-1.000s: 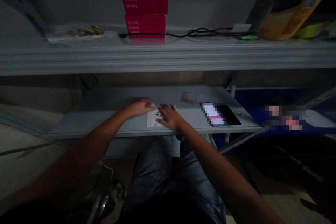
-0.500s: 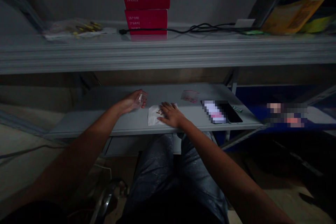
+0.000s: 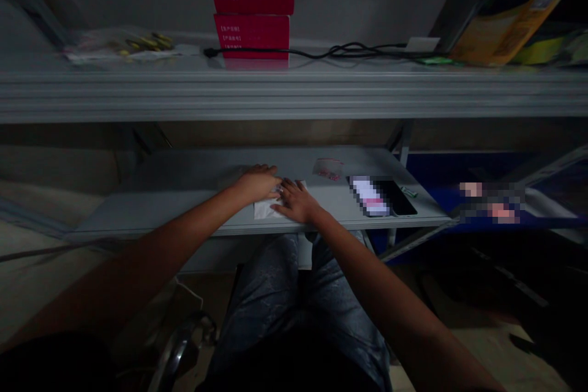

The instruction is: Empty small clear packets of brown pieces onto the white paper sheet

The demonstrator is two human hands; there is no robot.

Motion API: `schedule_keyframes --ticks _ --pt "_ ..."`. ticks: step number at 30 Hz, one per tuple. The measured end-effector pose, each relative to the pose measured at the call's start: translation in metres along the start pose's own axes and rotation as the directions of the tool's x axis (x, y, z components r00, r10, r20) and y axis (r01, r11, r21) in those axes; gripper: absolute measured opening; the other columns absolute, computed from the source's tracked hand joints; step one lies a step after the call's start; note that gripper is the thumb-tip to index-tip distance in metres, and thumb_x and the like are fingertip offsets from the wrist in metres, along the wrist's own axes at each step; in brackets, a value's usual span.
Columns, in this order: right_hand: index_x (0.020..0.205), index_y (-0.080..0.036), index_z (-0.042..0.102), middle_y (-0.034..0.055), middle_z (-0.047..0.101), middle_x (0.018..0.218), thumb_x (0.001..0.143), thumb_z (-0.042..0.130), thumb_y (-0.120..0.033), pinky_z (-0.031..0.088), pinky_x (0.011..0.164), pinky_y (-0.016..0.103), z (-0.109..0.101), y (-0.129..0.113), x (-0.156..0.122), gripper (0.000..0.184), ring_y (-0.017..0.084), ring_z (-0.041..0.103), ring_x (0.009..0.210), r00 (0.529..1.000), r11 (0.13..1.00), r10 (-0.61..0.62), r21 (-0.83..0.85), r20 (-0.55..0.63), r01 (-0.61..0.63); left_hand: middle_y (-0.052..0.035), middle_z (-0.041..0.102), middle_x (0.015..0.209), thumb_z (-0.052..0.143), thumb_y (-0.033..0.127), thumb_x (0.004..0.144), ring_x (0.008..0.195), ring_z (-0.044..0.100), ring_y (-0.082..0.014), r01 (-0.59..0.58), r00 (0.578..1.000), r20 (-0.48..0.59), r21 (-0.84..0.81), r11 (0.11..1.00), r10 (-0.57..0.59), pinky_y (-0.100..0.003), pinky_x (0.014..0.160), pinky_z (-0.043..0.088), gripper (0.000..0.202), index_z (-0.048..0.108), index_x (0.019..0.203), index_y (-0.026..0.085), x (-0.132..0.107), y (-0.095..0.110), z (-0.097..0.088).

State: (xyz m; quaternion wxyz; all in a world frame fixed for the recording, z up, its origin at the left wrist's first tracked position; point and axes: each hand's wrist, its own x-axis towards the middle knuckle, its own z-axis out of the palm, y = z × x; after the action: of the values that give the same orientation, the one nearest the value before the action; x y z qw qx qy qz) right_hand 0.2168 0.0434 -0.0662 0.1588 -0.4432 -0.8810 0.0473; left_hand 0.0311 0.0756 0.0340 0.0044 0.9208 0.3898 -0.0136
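Observation:
My left hand [image 3: 258,182] hovers palm down over the left part of a white paper sheet [image 3: 261,211] on the grey lower shelf [image 3: 184,193]. Its fingers curl around a small clear bag that glints at the fingertips. My right hand [image 3: 297,199] lies flat on the same sheet with fingers stretched out, touching the left hand's fingertips. Both hands hide the small brown pieces on the paper.
A small clear bag with pink bits [image 3: 328,168] and a dark phone [image 3: 390,196] lie to the right on the lower shelf. The upper shelf [image 3: 294,95] carries stacked red boxes [image 3: 252,12], a black cable [image 3: 349,52], a plastic bag [image 3: 124,46] and a yellow box [image 3: 505,18].
My left hand lifted off to the left with a small clear bag, then came back over the paper beside the right hand. The right hand stayed flat on the sheet.

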Motion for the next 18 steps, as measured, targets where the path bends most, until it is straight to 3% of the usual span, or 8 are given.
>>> schedule_keyframes --ticks 5,9,12,14,18 --pt "0.148 -0.014 0.044 0.0185 0.039 0.158 0.099 0.037 -0.067 0.018 0.120 0.059 -0.001 -0.001 0.000 0.073 0.035 0.029 0.149 1.000 1.000 0.004 -0.016 -0.003 -0.004 -0.0147 0.067 0.120 0.068 0.039 0.086 0.113 0.059 -0.0345 -0.018 1.000 -0.019 0.044 0.999 0.019 -0.041 0.102 0.037 0.031 0.075 0.109 0.020 0.000 -0.002 0.002" --pt "0.149 -0.015 0.044 0.0173 0.039 0.158 0.099 0.035 -0.068 0.017 0.121 0.058 -0.003 -0.001 -0.001 0.073 0.034 0.028 0.150 1.000 1.000 -0.002 0.003 -0.006 0.002 -0.0113 0.066 0.124 0.062 0.045 0.090 0.116 0.059 -0.0308 0.015 0.995 -0.099 0.003 1.000 -0.015 -0.039 0.103 0.037 0.038 0.070 0.119 0.022 -0.006 -0.025 -0.007" --pt "0.151 -0.015 0.041 0.0170 0.038 0.159 0.098 0.032 -0.070 0.017 0.121 0.059 -0.003 0.000 0.000 0.077 0.035 0.026 0.150 1.000 1.000 0.004 0.014 0.002 -0.004 -0.0111 0.065 0.128 0.058 0.048 0.092 0.117 0.059 -0.0289 0.164 0.967 -0.179 -0.102 0.981 -0.180 -0.037 0.102 0.041 0.045 0.066 0.125 0.018 -0.016 -0.057 -0.020" --pt "0.151 -0.015 0.041 0.0168 0.036 0.160 0.098 0.030 -0.071 0.017 0.121 0.059 -0.001 0.001 0.000 0.079 0.035 0.025 0.151 1.000 1.000 0.005 0.014 0.008 -0.005 -0.0119 0.067 0.126 0.056 0.049 0.093 0.115 0.061 -0.0282 0.269 0.922 -0.228 -0.207 0.941 -0.314 -0.038 0.102 0.043 0.047 0.065 0.124 0.014 -0.025 -0.081 -0.026" --pt "0.152 -0.013 0.041 0.0181 0.034 0.161 0.098 0.030 -0.072 0.016 0.121 0.059 0.000 0.002 0.001 0.081 0.035 0.024 0.151 1.000 1.000 0.011 0.008 0.010 -0.011 -0.0111 0.069 0.123 0.046 0.045 0.097 0.112 0.063 -0.0247 0.339 0.848 -0.262 -0.400 0.852 -0.460 -0.037 0.103 0.046 0.044 0.064 0.119 0.013 -0.042 -0.109 -0.012"
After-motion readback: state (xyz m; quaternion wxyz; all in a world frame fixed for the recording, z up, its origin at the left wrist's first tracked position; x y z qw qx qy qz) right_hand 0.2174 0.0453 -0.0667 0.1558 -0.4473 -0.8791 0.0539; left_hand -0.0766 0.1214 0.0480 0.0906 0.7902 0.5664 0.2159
